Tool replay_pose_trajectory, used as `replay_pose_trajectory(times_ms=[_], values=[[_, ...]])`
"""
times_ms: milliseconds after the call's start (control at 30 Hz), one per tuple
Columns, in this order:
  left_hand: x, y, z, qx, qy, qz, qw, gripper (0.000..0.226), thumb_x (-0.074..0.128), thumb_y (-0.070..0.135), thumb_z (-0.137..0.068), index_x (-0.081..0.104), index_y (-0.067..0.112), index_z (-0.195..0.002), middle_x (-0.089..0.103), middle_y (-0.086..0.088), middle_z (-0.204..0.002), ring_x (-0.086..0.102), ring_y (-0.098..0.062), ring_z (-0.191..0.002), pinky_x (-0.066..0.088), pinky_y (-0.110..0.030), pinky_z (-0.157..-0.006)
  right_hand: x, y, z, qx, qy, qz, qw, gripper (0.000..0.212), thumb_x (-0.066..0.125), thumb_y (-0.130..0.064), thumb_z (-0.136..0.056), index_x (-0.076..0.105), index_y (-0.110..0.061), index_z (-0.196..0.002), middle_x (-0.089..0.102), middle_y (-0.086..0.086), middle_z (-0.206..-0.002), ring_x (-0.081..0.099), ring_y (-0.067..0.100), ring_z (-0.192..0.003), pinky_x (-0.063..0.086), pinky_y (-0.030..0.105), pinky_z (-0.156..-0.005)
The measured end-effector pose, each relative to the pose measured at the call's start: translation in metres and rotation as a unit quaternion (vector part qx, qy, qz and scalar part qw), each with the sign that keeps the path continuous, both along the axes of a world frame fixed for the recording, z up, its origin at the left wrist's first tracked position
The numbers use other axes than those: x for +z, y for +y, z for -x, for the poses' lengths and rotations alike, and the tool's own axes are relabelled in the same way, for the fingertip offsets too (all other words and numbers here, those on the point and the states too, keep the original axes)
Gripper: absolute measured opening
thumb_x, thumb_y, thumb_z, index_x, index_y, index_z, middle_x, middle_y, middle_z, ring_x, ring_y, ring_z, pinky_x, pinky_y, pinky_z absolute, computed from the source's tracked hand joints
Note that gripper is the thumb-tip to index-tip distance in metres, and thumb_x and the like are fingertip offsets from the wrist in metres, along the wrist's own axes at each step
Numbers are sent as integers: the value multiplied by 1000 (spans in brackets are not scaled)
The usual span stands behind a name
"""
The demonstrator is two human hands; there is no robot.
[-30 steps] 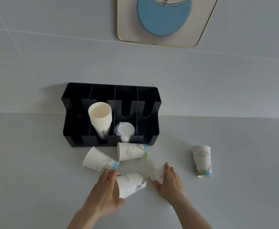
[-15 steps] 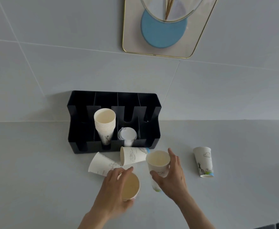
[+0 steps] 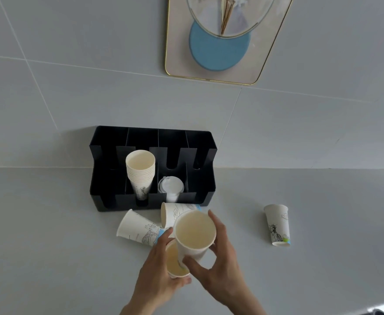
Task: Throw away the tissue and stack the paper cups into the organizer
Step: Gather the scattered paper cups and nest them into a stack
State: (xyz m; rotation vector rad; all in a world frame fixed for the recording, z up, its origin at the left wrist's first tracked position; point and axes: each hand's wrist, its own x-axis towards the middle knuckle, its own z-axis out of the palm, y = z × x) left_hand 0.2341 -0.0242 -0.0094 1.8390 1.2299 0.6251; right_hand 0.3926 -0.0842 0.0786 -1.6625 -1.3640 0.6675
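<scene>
At far left, counter (image 3: 38, 235) is bare w/ lots of open room. Organizer (image 3: 109, 155) sits against the wall; cup stack (image 3: 140, 171) stands in its 2nd slot from left, lids (image 3: 171, 185) in the 3rd, outer slots look empty. Just in front lie 2 loose cups on their sides: tipped cup (image 3: 136, 228) mouth facing left, & side cup (image 3: 175, 212) touching the organizer's front edge. Left hand (image 3: 157, 276) is wrapped round the lower cup (image 3: 175, 261), mouth up. Right hand (image 3: 218, 258) grips the upper cup (image 3: 194, 233) round its wall, mouth up, base already poking into the lower cup's mouth. Key relation: upper cup sits above & slightly right of lower, axes nearly parallel but not quite coaxial, so it prob. needs a small shift left before pushing down. Far cup (image 3: 277, 223) rests upside down well to the right, nearest the right hand, clear room all round. No tissue visible.
</scene>
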Motion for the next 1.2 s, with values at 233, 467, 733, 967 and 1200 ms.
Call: replay_pose_trajectory(times_ms=[233, 467, 733, 967, 1200], values=[[6, -4, 4, 5, -7, -15, 1000, 123, 83, 62, -50, 18, 37, -151, 43, 27, -142, 48, 3, -127, 51, -23, -96, -18, 2, 13, 20, -5, 22, 1000, 89, 83, -22, -74, 38, -32, -150, 58, -20, -139, 59, 5, -128, 55, 30, -103], [10, -4, 14, 51, -55, -3, 997, 107, 82, 53, -57, 22, 50, -146, 49, 31, -138, 51, 6, -124, 51, -22, -98, -26, 2, 31, 57, -41, 26, 997, 100, 83, -46, -79, 25, -30, -159, 45, -23, -148, 46, -9, -133, 42, 4, -99], [15, -4, 59, 66, -23, -6, 998, 123, 86, 55, -52, 5, 61, -144, 54, 35, -128, 63, 0, -107, 56, -25, -85, -49, 19, 58, 101, -115, 43, 987, 81, 69, -57, -85, 37, -32, -155, 51, -22, -143, 57, -3, -122, 48, 16, -95], [-13, -18, 121, 157, 1, 2, 988, 95, 85, 54, -54, 38, 47, -136, 47, 32, -133, 53, 10, -116, 44, -6, -83, -66, 49, 101, 187, -143, 99, 967, 64, 56, -61, -93, 53, -28, -147, 59, -19, -139, 63, 5, -110, 52, 22, -93], [-7, -15, 128, 202, 0, 0, 979, 89, 88, 42, -58, 36, 45, -130, 44, 32, -133, 48, 16, -111, 49, -19, -80, -60, 103, 99, 159, -242, 135, 948, 60, 68, -36, -95, 46, -19, -148, 56, -4, -142, 60, 23, -122, 50, 35, -96]])
